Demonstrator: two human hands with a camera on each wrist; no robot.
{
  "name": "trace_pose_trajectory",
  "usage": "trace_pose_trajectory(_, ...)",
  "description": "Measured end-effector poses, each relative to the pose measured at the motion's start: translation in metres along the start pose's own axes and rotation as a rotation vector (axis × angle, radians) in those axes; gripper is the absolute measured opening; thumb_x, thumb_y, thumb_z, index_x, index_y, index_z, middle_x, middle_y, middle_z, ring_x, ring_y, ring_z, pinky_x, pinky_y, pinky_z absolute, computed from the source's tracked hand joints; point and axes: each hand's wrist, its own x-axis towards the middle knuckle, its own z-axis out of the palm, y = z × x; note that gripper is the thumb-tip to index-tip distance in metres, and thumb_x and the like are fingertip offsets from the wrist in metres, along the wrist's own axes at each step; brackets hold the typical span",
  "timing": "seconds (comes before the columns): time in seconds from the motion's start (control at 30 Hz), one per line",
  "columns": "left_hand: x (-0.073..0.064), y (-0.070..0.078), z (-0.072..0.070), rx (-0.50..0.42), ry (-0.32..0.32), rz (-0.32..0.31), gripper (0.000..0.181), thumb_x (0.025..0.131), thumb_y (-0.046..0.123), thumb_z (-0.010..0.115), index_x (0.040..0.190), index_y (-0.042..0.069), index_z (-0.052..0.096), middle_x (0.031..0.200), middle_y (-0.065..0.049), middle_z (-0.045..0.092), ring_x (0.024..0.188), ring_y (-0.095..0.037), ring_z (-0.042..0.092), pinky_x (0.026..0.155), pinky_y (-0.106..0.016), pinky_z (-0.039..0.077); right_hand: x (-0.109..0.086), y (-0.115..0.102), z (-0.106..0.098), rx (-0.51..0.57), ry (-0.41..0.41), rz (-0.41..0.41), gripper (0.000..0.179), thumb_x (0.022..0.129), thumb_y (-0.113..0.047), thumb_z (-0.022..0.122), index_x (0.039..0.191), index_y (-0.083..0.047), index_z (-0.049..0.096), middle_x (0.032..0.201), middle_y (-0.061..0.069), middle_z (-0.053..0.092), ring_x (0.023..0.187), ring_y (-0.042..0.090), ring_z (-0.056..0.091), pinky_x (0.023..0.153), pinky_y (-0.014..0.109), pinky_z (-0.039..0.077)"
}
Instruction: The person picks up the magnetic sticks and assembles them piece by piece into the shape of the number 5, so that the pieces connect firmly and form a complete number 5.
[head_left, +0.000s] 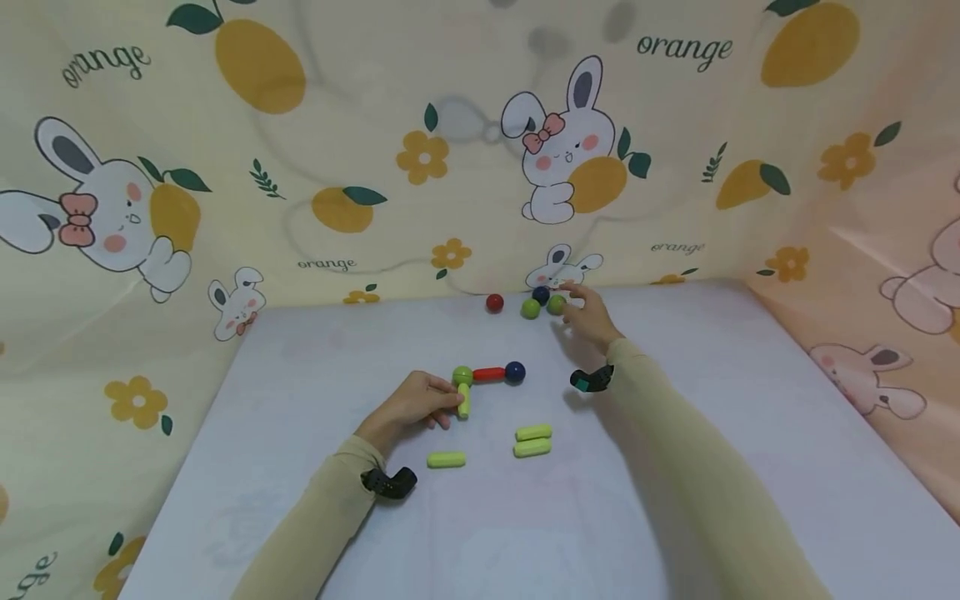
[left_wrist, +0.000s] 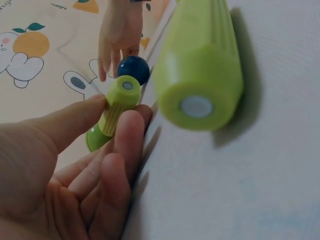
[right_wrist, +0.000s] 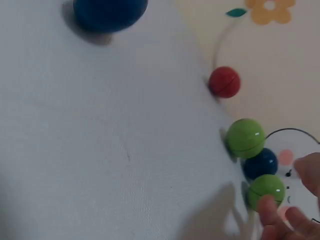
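My left hand (head_left: 416, 402) pinches a yellow-green rod (head_left: 464, 402) between thumb and fingers. A small round metal-looking disc shows in the rod's end in the left wrist view. The rod's far end meets a green ball (head_left: 462, 375), from which a red rod (head_left: 489, 375) runs right to a dark blue ball (head_left: 515, 372). At the back, my right hand (head_left: 590, 318) reaches to a green ball (head_left: 556, 305). One fingertip (right_wrist: 267, 204) overlaps that ball in the right wrist view, with the thumb apart from it.
Beside that ball are another green ball (head_left: 530, 308) and a dark blue ball (head_left: 541, 295); a red ball (head_left: 495, 303) lies further left. Nearer the front are a single yellow-green rod (head_left: 446, 459) and a pair (head_left: 533, 440). A printed cloth (head_left: 465, 100) rises behind the table.
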Motion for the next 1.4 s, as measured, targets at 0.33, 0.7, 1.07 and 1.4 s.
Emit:
trace_pose_trajectory(0.33,0.002,-0.003,0.002,-0.001,0.009,0.007,0.033,0.095,0.021,0.071,0.119,-0.001,0.07,0.082,-0.004,0.076,0.055,-0.008,0.064,0.05,-0.019,0.046,0.005,0.004,0.008,-0.202,-0.08,0.027,0.048,0.101,-0.01,0.05,0.148,-0.003,0.043,0.152,0.027,0.042,0.139,0.043,0.042,0.117,0.055,0.035)
trace_pose_trajectory(0.7,0.001,0.001,0.003,-0.011,0.012,0.007,0.031,0.094,0.02,0.072,0.118,0.0,0.071,0.083,-0.004,0.076,0.055,-0.007,0.063,0.05,-0.019,0.046,-0.012,0.005,-0.007,-0.189,-0.066,-0.011,0.043,0.102,-0.015,0.056,0.144,-0.006,0.046,0.147,0.026,0.048,0.124,0.041,0.056,0.101,0.049,0.051)
trace_pose_trajectory(1.07,0.001,-0.001,0.002,-0.013,0.015,0.011,0.031,0.094,0.018,0.072,0.118,-0.002,0.071,0.082,-0.004,0.076,0.054,-0.007,0.063,0.049,-0.019,0.046,-0.052,-0.017,-0.002,-0.089,-0.063,-0.163,0.042,0.099,-0.018,0.065,0.138,-0.005,0.052,0.137,0.027,0.059,0.094,0.027,0.062,0.079,0.028,0.05)
trace_pose_trajectory(1.4,0.002,-0.003,0.001,-0.026,0.009,0.017,0.031,0.094,0.018,0.072,0.118,-0.003,0.07,0.079,-0.003,0.075,0.052,-0.007,0.062,0.047,-0.019,0.045,-0.08,-0.024,0.022,-0.035,-0.115,-0.242,0.035,0.099,-0.019,0.066,0.13,-0.003,0.057,0.128,0.026,0.065,0.088,0.031,0.065,0.076,0.026,0.05)
